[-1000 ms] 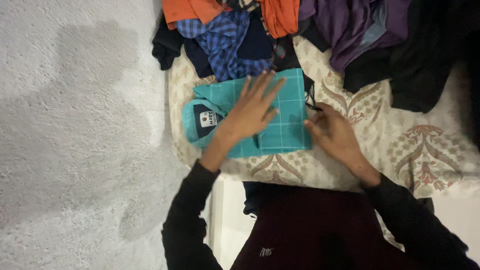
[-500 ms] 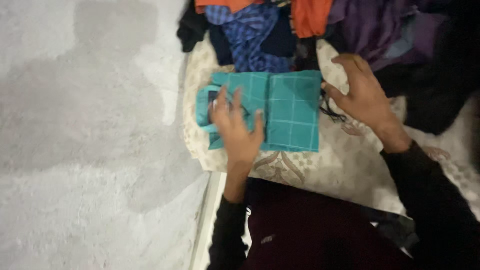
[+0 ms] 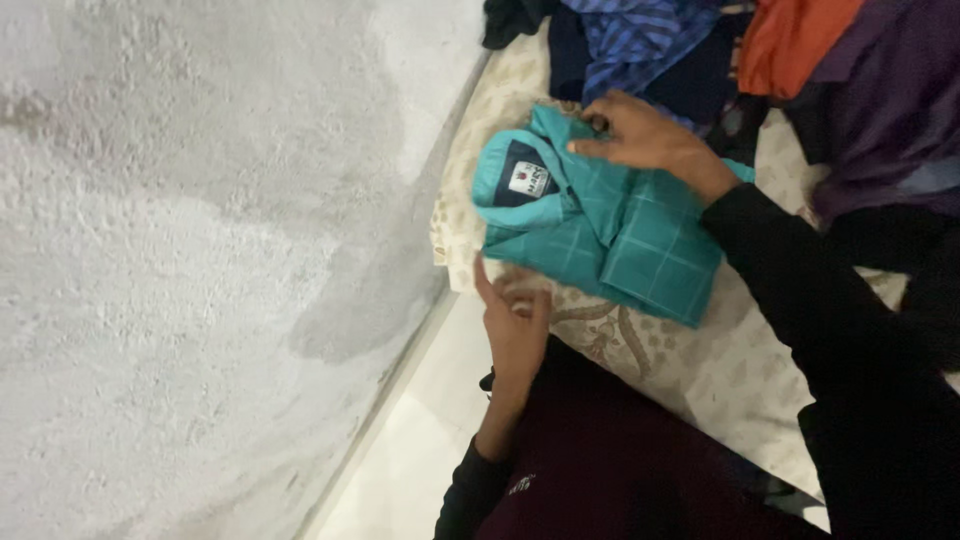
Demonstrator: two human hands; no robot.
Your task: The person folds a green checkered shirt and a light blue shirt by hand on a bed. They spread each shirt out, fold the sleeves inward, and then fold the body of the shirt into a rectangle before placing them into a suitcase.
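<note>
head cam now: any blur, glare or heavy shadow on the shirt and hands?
Head view: dim, soft light, no glare. Mild blur overall, yet the teal shirt checks stay readable. Right hand is lit evenly; left hand is softer-edged. A broad shadow darkens the grey floor beside the patterned cloth. Dark sleeves lose detail.

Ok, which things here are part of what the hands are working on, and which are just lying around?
In hand:
- folded teal checked shirt
- right hand, resting on the shirt near its collar
- left hand, at the shirt's near edge
- patterned cream cloth under the shirt

Lying about:
- blue striped garment
- orange garment
- purple garment
- white carpet
</note>
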